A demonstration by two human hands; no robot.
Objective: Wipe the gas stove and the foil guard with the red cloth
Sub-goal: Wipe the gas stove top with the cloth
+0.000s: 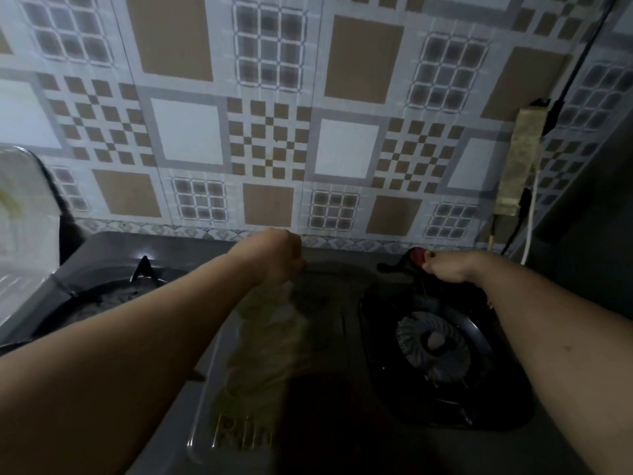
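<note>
both hands at the far edge of the gas stove point(308, 337)

our right hand point(445, 269) grips the red cloth point(418, 257) beyond the right burner point(435, 344); our left hand point(282, 257) is curled at the far rim, on what we cannot tell. risk: the cloth snagging on the burner's pan support, missing the foil guard point(27, 207) far left.

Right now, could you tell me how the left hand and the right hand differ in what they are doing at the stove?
The left hand is at the rear middle of the stove; the right hand is behind the right burner. The right hand grips the red cloth; the left hand's curled fingers show no cloth. Both reach to the stove's back edge.
</note>
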